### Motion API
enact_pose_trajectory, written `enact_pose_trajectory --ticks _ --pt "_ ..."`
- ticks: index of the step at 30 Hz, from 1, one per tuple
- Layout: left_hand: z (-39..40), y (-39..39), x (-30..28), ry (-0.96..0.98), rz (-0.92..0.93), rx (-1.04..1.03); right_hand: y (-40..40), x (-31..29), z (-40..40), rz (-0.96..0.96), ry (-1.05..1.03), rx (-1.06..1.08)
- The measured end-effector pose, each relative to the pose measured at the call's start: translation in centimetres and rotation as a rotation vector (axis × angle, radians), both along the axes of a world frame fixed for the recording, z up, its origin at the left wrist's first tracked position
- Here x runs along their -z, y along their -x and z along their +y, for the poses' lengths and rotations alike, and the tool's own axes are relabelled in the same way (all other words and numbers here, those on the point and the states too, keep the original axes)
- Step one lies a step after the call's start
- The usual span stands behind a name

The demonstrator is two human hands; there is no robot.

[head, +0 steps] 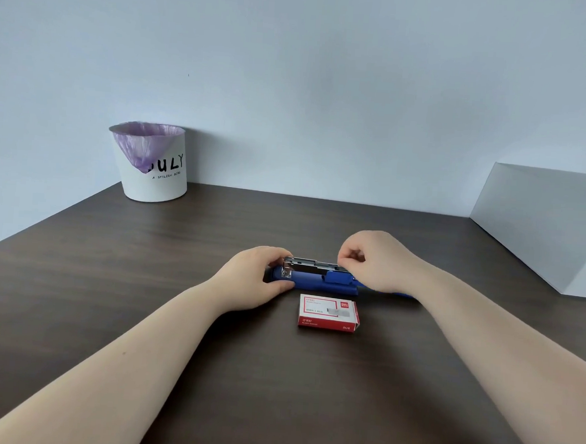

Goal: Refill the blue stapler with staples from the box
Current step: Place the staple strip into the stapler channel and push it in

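Note:
The blue stapler point(319, 281) lies lengthwise on the dark wooden table point(144, 281), opened flat, with its metal staple channel point(311, 265) exposed on top. My left hand point(259, 278) grips the stapler's left end. My right hand point(375, 261) hovers over the channel's right end with fingertips pinched together; whether a strip of staples is between them is too small to tell. A red and white staple box point(329, 312) lies closed just in front of the stapler, nearer to me.
A white bin point(154, 165) with a purple liner stands at the back left against the wall. A white board point(545, 227) leans at the right edge of the table.

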State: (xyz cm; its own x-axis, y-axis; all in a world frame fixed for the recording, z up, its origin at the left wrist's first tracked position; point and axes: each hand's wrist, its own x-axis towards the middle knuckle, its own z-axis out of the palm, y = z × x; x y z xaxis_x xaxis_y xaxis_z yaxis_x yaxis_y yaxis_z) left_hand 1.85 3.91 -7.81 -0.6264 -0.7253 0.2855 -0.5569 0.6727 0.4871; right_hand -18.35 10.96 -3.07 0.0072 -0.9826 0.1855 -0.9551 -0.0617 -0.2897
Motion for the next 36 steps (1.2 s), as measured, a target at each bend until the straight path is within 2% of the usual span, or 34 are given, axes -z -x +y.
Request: enact_pose_trajectory --ticks 3,9,21,26,28,34,36 --pt "0.0 0.0 0.0 0.000 0.001 0.001 0.0 0.5 0.2 0.111 -0.046 -0.036" --pt "0.0 0.0 -0.1 0.008 -0.005 0.005 -0.9 0.6 -0.6 0.130 -0.045 -0.096" --pt "0.0 0.0 0.0 0.015 0.005 0.004 -3.1 0.0 -1.7 0.109 -0.168 -0.137" --pt "0.0 0.0 0.1 0.014 0.011 0.008 -1.9 -0.3 -1.2 0.051 -0.082 -0.115" --pt "-0.1 0.0 0.1 0.009 0.009 0.014 -1.0 -0.4 -0.6 0.052 -0.113 -0.105" --pt "-0.2 0.0 0.0 0.010 -0.009 -0.004 2.6 0.2 0.7 0.349 -0.327 0.092" --pt "-0.2 0.1 0.0 0.011 -0.022 -0.014 3.4 0.2 1.0 0.369 -0.344 0.147"
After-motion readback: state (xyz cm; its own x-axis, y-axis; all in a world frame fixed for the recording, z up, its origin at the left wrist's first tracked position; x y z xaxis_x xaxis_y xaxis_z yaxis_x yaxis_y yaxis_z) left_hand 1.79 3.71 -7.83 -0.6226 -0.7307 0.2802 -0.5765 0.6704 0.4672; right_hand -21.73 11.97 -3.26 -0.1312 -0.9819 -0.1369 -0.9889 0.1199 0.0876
